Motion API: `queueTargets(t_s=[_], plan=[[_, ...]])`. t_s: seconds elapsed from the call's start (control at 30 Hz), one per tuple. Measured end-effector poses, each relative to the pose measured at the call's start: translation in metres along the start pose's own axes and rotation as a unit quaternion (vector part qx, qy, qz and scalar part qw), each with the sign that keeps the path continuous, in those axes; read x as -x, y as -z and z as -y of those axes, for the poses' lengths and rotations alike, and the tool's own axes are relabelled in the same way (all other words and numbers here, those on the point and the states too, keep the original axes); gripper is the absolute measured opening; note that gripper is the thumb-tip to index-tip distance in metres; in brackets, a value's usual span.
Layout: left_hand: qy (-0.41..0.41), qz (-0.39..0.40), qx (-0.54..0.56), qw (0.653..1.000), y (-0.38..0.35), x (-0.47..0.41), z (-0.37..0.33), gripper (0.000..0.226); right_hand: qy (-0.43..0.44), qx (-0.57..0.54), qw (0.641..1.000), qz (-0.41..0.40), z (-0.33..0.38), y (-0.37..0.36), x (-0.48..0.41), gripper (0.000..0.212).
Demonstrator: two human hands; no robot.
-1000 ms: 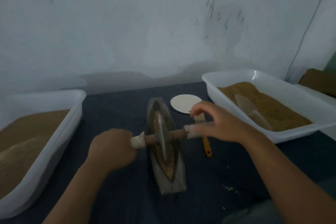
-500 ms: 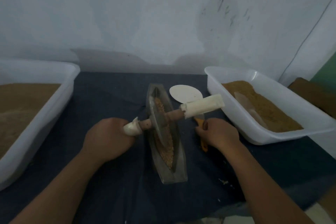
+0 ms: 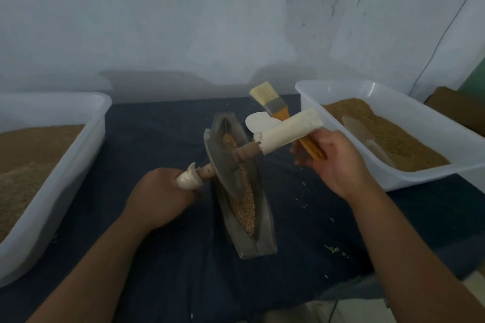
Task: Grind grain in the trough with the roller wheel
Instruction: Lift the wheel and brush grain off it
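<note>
A grey metal boat-shaped trough lies lengthwise in the middle of the table, which is covered with dark blue cloth. A line of golden-brown grain sits along its channel. The grey metal roller wheel stands in the trough over the far part of the grain, leaning over to the left so that its wooden axle slopes up to the right.

The left hand is closed round the lower, cloth-wrapped handle end. The other white cloth-wrapped handle sticks up in the air with nothing holding it. Just behind it, the right hand has its fingers curled round the orange handle of a flat pale-bristled brush, raised above the table with the bristles pointing toward the wall.

A white round disc lies beyond the trough. A white plastic tub of brown meal stands at the left; another white plastic tub at the right holds brown meal and a translucent scoop. A few loose grains are scattered on the cloth.
</note>
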State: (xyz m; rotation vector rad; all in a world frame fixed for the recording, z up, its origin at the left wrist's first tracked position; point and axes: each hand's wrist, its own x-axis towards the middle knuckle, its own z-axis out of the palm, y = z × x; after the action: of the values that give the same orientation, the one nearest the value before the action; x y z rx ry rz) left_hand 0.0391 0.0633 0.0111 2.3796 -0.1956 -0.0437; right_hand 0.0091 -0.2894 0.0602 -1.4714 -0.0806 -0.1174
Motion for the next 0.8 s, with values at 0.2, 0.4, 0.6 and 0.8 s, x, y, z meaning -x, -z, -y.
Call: queueTargets(t_s=[0.2, 0.4, 0.6, 0.8], plan=[[0.001, 0.002, 0.025, 1.0, -0.001, 0.0, -0.001, 0.017, 0.089, 0.351, 0.932, 0.01, -0.004, -0.006, -0.006, 0.075], [-0.003, 0.007, 0.044, 0.999, 0.0, -0.002, -0.002, 0.024, 0.061, 0.364, 0.925, 0.093, -0.017, 0.007, 0.004, 0.066], [-0.012, 0.015, 0.073, 0.997, 0.0, -0.001, -0.002, 0.026, 0.237, 0.351, 0.886, -0.189, -0.015, -0.004, -0.001, 0.019], [-0.027, 0.039, 0.091, 0.995, 0.001, 0.008, -0.012, 0.035, 0.164, 0.338, 0.911, -0.171, -0.002, -0.032, -0.054, 0.018]])
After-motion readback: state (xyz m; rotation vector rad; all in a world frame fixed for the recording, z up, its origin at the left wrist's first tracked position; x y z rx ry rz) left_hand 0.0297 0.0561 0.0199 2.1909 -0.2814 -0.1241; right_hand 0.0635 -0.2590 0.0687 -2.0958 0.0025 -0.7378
